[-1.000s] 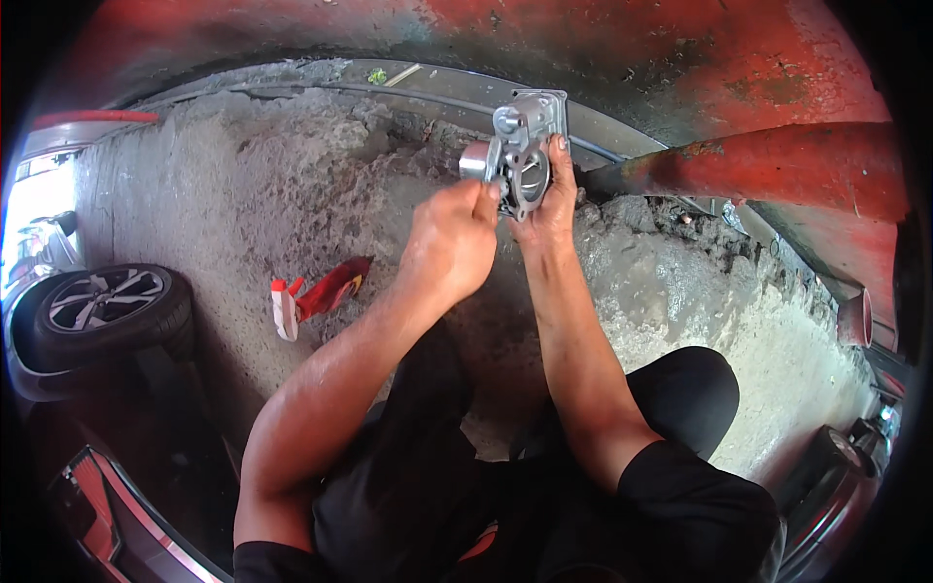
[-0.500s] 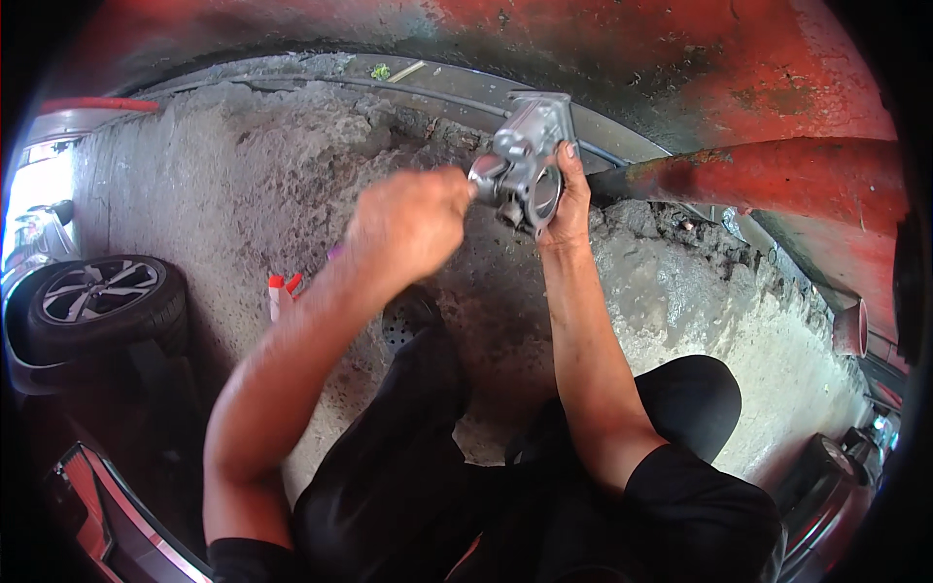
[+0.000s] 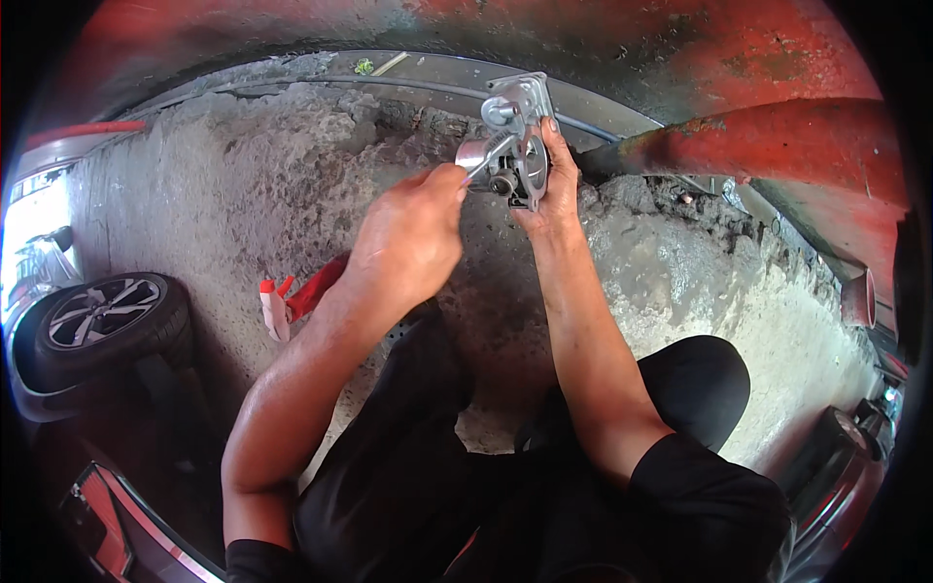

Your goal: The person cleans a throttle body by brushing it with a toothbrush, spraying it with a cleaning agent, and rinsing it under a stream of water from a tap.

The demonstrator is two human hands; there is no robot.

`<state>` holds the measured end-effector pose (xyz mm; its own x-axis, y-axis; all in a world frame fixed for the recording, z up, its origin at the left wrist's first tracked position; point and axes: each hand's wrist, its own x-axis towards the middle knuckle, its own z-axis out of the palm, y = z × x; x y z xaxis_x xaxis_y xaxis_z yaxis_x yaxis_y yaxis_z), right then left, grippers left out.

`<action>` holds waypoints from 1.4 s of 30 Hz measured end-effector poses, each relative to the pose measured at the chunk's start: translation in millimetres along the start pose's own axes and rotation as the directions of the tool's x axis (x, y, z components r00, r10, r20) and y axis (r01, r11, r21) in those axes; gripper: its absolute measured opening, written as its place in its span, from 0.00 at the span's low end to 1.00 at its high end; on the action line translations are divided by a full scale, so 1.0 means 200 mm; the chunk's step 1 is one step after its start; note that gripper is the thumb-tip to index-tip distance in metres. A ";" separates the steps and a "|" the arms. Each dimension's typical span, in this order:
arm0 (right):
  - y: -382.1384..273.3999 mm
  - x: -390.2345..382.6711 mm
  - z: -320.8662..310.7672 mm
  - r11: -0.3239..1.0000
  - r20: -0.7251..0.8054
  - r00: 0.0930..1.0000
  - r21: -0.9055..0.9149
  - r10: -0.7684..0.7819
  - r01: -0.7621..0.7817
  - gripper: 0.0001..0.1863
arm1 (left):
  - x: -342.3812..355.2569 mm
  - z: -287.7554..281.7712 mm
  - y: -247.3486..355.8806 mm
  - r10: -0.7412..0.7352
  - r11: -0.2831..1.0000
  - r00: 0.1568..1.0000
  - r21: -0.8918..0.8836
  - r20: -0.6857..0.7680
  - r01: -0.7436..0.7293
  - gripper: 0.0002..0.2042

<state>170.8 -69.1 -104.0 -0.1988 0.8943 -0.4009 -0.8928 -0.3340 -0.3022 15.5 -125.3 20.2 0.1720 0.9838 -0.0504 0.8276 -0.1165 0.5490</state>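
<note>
A silver metal throttle body [image 3: 532,100] is held up in front of me, its round bore and flat flange showing. My right hand [image 3: 557,194] grips it from the right side, thumb along the edge by the bore. My left hand [image 3: 410,231] is closed in a pinch at the part's left side. From its fingertips a slim, light-coloured tool [image 3: 483,173] reaches onto the body. The fist hides most of that tool, so its kind cannot be made out.
A white spray bottle with a red trigger [image 3: 275,309] stands left of my left forearm, beside a red object [image 3: 318,286]. A thick red pipe [image 3: 748,146] crosses at right. A car wheel [image 3: 109,313] is at far left. Rough concrete [image 3: 292,175] lies below.
My blurred left hand has come into sharper view, with the slim tool now against the throttle body. The throttle body has turned slightly and shifted left and up with my right hand.
</note>
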 end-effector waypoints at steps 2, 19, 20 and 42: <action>-0.02 0.02 -0.05 0.999 0.000 1.000 0.028 0.029 -0.029 0.18 | -0.04 -0.04 -0.07 -0.004 0.999 1.000 -0.049 0.016 0.005 0.05; -0.14 -0.04 0.02 0.953 -0.003 0.988 -0.264 0.155 -0.151 0.18 | 0.09 -0.02 -0.16 -0.001 0.809 0.707 -0.415 0.707 0.416 0.09; -0.15 -0.05 0.02 0.941 -0.009 0.982 -0.283 0.189 -0.183 0.16 | 0.07 0.03 -0.13 0.165 0.970 0.892 -0.231 0.420 -0.071 0.09; 0.08 0.02 0.05 0.907 -0.269 0.871 -0.019 -0.410 0.421 0.25 | 0.01 0.09 0.10 -0.519 0.819 0.853 -0.255 0.051 0.514 0.09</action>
<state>151.6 -66.9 -101.5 0.3019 0.8360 -0.4581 -0.8856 0.0681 -0.4594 42.2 -128.0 15.6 -0.2554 0.8929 -0.3708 0.6303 0.4446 0.6365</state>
